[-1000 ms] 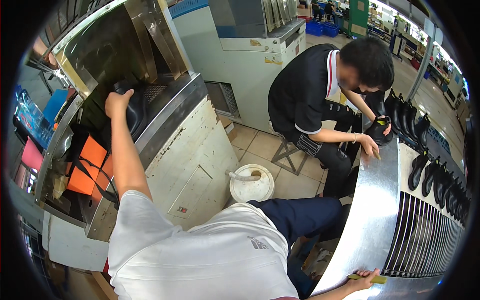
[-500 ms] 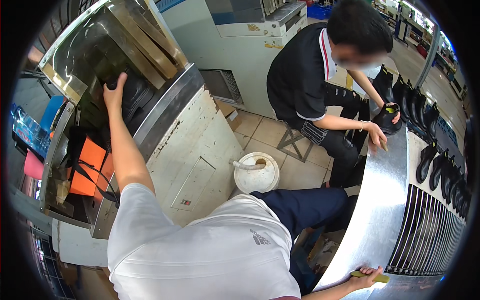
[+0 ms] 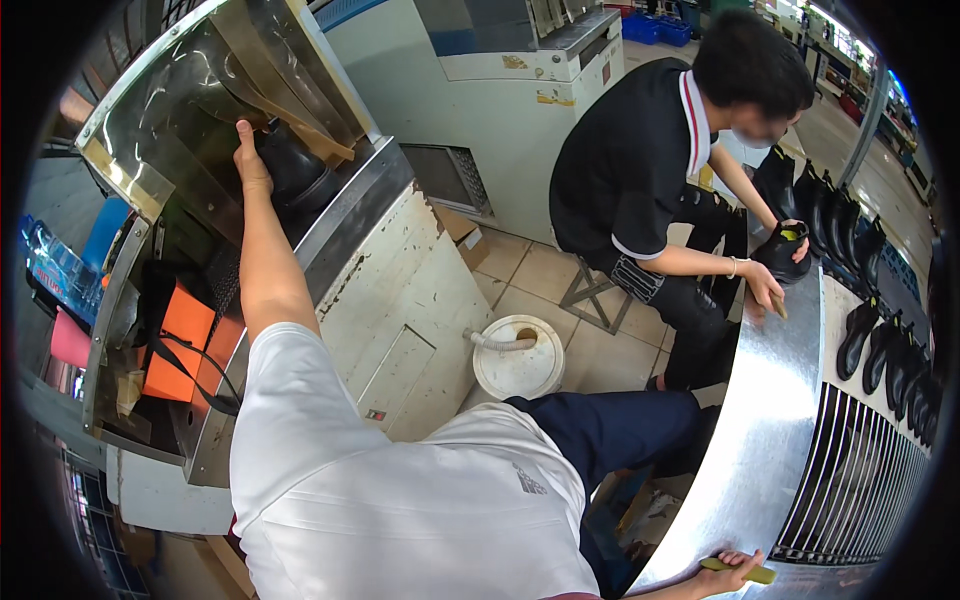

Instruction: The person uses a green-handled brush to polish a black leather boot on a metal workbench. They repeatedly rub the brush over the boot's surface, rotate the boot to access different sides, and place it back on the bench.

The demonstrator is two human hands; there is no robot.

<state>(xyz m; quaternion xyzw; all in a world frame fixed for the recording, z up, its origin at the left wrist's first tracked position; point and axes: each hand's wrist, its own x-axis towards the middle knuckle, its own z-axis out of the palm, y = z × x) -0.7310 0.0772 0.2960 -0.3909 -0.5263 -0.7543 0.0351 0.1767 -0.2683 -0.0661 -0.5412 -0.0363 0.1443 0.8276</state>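
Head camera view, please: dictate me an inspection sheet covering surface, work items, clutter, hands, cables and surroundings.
Surface: metal worktop at the right, shiny, reflecting light.
Work items: black shoe at the opening of the pale machine at the left; yellow-green tool at the worktop's near end.
Clutter: orange box with a dark strap across it; clear bottle at far left.
Hands: left hand at the black shoe, fingers mostly hidden, grip unclear; right hand closed around the tool.
Cables: nothing seen for certain; a pale hose reaches the white bucket.
Surroundings: seated co-worker holding another shoe; rows of black shoes beyond.
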